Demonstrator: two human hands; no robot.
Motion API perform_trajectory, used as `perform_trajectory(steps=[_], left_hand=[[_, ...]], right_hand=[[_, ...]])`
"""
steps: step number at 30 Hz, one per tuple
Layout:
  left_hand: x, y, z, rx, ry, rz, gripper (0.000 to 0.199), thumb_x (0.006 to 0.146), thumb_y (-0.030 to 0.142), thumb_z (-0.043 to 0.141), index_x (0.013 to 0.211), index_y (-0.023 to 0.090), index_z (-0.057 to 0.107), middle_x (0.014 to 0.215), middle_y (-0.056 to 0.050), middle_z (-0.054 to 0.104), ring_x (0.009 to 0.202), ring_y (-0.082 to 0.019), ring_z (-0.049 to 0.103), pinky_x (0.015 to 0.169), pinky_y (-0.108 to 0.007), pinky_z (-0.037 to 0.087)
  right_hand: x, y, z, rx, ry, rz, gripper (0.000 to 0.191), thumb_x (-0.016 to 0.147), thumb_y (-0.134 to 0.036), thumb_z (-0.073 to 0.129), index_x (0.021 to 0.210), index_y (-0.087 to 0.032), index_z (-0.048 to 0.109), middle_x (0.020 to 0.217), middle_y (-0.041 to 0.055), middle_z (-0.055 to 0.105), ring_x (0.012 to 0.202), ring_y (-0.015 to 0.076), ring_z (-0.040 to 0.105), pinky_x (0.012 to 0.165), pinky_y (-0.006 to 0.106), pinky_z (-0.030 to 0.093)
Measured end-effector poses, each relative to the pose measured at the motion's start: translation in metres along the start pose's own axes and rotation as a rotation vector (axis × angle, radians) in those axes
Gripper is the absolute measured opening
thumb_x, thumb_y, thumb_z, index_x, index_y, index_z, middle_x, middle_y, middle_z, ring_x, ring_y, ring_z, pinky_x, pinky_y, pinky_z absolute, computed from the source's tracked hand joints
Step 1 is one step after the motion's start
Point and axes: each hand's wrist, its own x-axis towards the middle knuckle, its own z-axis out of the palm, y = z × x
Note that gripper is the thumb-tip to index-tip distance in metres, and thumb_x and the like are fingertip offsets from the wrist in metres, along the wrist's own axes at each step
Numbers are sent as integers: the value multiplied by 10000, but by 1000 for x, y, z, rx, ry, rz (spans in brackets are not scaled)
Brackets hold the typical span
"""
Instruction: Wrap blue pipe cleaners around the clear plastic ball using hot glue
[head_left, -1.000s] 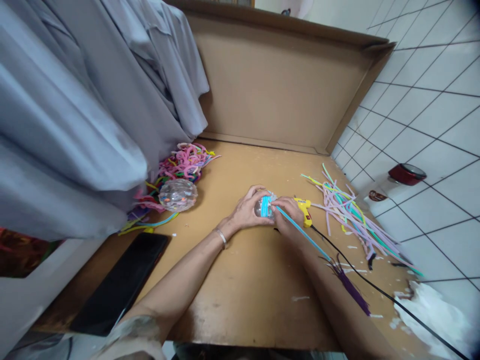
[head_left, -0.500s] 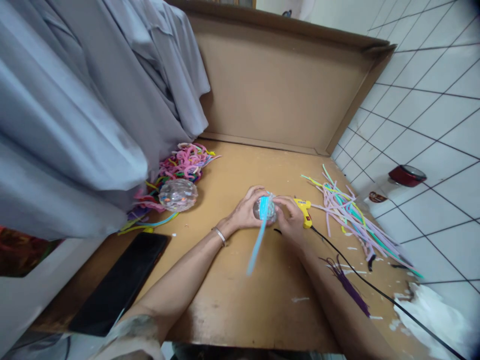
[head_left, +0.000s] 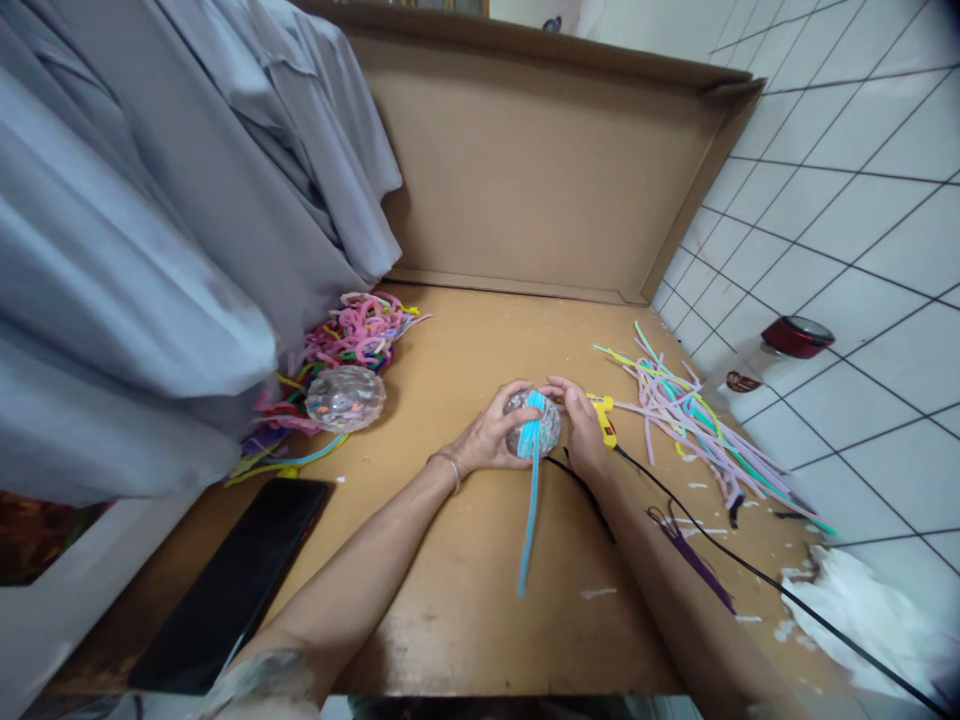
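Note:
My left hand (head_left: 495, 430) grips a small clear ball (head_left: 553, 432) from its left side, with the thumb laid over the front. Bright blue pipe cleaner (head_left: 529, 425) lies in side-by-side strands across the ball. One loose length hangs from it toward me over the tabletop. Close along the ball's right side, my right hand (head_left: 585, 425) has its fingers stretched toward the far side, apart from the thumb. Whether those fingertips touch the ball cannot be made out. Just beyond the right hand lies a yellow glue gun (head_left: 603, 420), partly hidden by it.
A larger clear ball (head_left: 346, 398) sits left by a heap of coloured pipe cleaners (head_left: 367, 330). More pipe cleaners (head_left: 675, 400) lie right, near a red-lidded jar (head_left: 765, 355). A black phone (head_left: 232, 585), black cord (head_left: 705, 552), purple strands (head_left: 694, 560) and cardboard wall (head_left: 517, 170) surround the workspace.
My right hand has let go of its pinch at the ball and its fingers have straightened. The left thumb now presses over the blue strands. The loose end hangs straighter.

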Motion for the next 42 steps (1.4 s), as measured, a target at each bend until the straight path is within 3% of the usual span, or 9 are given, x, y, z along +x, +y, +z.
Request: perform_trajectory(steps=[5, 12, 19, 21, 24, 27, 32, 42], left_hand=[[-1, 0, 1, 5, 29, -42, 712, 611, 364, 831, 1226, 258, 487, 1401, -134, 303, 1327, -334, 414, 1033, -501, 460], [1, 2, 0, -27, 30, -40, 715, 601, 336, 838, 1226, 255, 502, 1382, -139, 324, 1319, -333, 419, 1041, -520, 442], [2, 2, 0, -30, 40, -17, 722, 634, 356, 807, 1268, 293, 466, 1394, -125, 311, 1328, -332, 406, 1050, -519, 449], [2, 3, 0, -48, 38, -31, 714, 628, 349, 807, 1262, 306, 481, 1396, -116, 324, 1323, -333, 412, 1050, -517, 454], [2, 3, 0, -60, 36, -40, 697, 628, 340, 806, 1253, 309, 500, 1392, -114, 338, 1307, -331, 428, 1042, -514, 461], [2, 3, 0, -43, 28, -30, 679, 631, 357, 806, 1240, 287, 514, 1393, -123, 336, 1311, -330, 421, 1037, -511, 461], [2, 2, 0, -29, 11, -32, 651, 625, 367, 812, 1207, 254, 542, 1401, -135, 342, 1312, -328, 422, 1041, -508, 450], [2, 1, -1, 26, 30, 18, 702, 647, 394, 799, 1264, 280, 483, 1383, -128, 345, 1280, -324, 439, 1011, -500, 474]], right_hand=[[-8, -22, 5, -32, -3, -53, 431, 885, -591, 464, 1055, -223, 610, 975, 69, 721, 933, 221, 661, 822, 373, 538], [-9, -26, 5, -38, 31, -73, 338, 892, -511, 477, 1024, -226, 602, 915, 62, 731, 907, 222, 655, 829, 388, 525], [-2, -31, -6, -131, 214, -299, 373, 886, -386, 496, 1217, -217, 527, 1273, 124, 608, 1194, 248, 559, 1013, 466, 436], [-1, -27, -8, -213, 270, -344, 407, 854, -361, 553, 1236, -223, 523, 1288, 119, 582, 1198, 245, 546, 1025, 466, 430], [-2, -15, -5, -231, 284, -296, 338, 811, -331, 611, 1131, -224, 582, 1041, 74, 647, 953, 202, 623, 876, 394, 514], [-5, -7, -1, -215, 229, -213, 177, 804, -346, 632, 922, -213, 635, 780, 18, 636, 706, 163, 610, 683, 326, 528], [-7, -14, -1, -295, 276, -211, 163, 804, -364, 636, 771, -206, 651, 713, 2, 642, 648, 146, 592, 638, 298, 505], [-6, -19, -2, -258, 283, -157, 251, 869, -436, 527, 811, -200, 590, 664, -17, 590, 625, 140, 556, 615, 285, 480]])
